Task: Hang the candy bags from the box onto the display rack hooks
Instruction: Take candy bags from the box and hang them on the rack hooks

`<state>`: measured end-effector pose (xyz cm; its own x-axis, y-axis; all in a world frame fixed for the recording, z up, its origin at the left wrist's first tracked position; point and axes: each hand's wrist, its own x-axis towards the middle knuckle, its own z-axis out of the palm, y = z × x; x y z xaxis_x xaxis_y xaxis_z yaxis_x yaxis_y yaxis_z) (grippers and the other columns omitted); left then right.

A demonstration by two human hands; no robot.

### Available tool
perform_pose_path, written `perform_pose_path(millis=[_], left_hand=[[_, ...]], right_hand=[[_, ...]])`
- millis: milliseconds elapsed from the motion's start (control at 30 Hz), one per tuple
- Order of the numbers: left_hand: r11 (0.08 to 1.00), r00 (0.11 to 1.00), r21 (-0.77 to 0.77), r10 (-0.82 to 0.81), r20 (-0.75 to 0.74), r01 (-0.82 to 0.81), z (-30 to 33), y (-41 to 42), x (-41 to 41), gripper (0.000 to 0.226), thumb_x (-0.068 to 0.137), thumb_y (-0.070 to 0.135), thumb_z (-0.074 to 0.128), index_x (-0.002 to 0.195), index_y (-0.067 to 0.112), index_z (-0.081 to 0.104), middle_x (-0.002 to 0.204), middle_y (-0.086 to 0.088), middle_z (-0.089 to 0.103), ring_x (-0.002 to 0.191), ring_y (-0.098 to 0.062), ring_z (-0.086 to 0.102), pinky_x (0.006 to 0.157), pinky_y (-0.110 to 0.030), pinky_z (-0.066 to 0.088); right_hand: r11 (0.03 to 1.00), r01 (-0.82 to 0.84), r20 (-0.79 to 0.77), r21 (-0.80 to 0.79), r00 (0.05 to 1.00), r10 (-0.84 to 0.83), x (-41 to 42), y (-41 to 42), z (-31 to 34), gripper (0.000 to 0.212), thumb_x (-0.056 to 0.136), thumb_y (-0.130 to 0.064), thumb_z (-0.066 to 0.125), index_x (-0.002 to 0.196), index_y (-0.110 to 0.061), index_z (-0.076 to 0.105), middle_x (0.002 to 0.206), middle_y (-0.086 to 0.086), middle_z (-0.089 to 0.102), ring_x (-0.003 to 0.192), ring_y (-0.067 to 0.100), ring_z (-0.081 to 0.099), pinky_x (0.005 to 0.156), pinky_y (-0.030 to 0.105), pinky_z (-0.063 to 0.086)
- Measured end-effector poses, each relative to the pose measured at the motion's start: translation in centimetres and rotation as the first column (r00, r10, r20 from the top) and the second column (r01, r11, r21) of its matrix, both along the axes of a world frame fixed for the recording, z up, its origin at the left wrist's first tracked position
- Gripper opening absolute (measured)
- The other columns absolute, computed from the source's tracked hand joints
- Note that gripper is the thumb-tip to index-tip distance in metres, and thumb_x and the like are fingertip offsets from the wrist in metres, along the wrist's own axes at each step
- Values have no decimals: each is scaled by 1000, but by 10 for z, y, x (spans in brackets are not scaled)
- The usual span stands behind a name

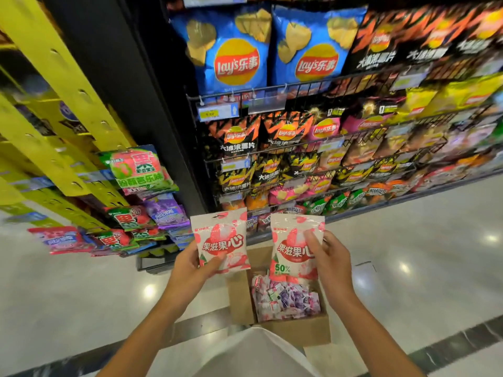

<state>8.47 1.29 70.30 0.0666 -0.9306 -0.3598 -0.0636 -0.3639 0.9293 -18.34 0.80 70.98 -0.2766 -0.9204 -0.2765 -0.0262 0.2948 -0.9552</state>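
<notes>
Hands are gripping candy bags above the open box [280,322]: left hand [190,265] pinching one pink-and-white bag [221,238], right hand [330,257] pinching another [294,246].

Two bare forearms reach up from the bottom edge, no sleeves showing anywhere along them. The left hand [190,268] and the right hand [330,263] wear no gloves, rings, watches or bands at the wrists. Between the arms, low in the middle, lies a stretch of plain white garment [245,352], smooth and unmarked, with soft folds.
</notes>
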Motion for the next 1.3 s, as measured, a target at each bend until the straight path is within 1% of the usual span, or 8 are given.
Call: perform_pose_path(millis=[167, 333, 567, 600, 733, 900, 1133, 1300], left_hand=[[992, 993, -47, 115, 12, -115, 32, 43, 4, 31, 88, 14, 73, 114, 29, 64, 106, 12, 76, 97, -12, 73, 74, -26, 60], [970, 970, -86, 234, 64, -228, 51, 92, 16, 34, 87, 19, 73, 118, 29, 62, 106, 13, 76, 98, -11, 73, 79, -29, 60], [940, 934, -107, 337, 122, -325, 62, 141, 61, 33, 87, 20, 74, 116, 30, 62, 104, 10, 76, 98, -13, 73, 79, -29, 61], [936, 930, -111, 346, 122, -333, 62, 144, 69, 33, 87, 20, 74, 116, 30, 61, 105, 9, 75, 98, -12, 73, 78, -27, 61], [927, 928, -113, 365, 69, -356, 60, 155, 103, 33, 87, 20, 74, 116, 30, 61, 105, 12, 74, 96, -9, 73, 74, -23, 60], [930, 940, -144, 341, 3, -337, 53, 167, 185, 42, 86, 9, 75, 125, 16, 62, 108, 1, 76, 101, -17, 73, 78, -28, 61], [916, 938, -220, 346, 5, -337, 71, 181, 350, 36, 88, 6, 72, 120, 20, 64, 101, 5, 77, 93, -12, 73, 70, -22, 59], [907, 927, -211, 376, 9, -366, 69, 179, 421, 35, 87, 11, 73, 120, 17, 64, 97, 3, 78, 89, -15, 73, 65, -22, 59]], right_hand=[[997, -62, 70, -40, 995, 65, 7, 23, 9, 18, 95, -30, 66, 104, -15, 69, 91, 0, 79, 82, 17, 77, 63, 28, 62], [986, -157, 154, -52, 974, 164, 27, 38, 9, 29, 93, -45, 65, 114, -26, 70, 100, -5, 79, 93, 14, 76, 78, 34, 61], [979, -195, 194, -57, 960, 202, 75, 61, 21, 19, 96, -35, 63, 108, -22, 70, 92, 1, 79, 78, 10, 76, 53, 12, 53], [979, -197, 181, -58, 962, 205, 81, 64, 21, 20, 95, -36, 64, 108, -22, 70, 92, 1, 79, 78, 11, 76, 53, 13, 54], [981, -189, 169, -46, 966, 194, 113, 72, 21, 25, 92, -40, 65, 111, -24, 70, 93, 2, 79, 84, 21, 78, 77, 42, 62], [981, -160, 62, -107, 984, 168, 187, 81, 35, 19, 95, -31, 65, 99, -15, 73, 78, -10, 78, 70, 4, 74, 56, 17, 55], [951, -239, -19, -198, 970, 240, 337, 88, 58, 11, 96, -27, 64, 94, -20, 72, 74, -20, 75, 67, -4, 71, 53, 9, 50], [947, -263, -8, -181, 964, 266, 396, 95, 68, 19, 94, -30, 66, 100, -13, 74, 94, 0, 79, 91, 18, 76, 80, 37, 60]])
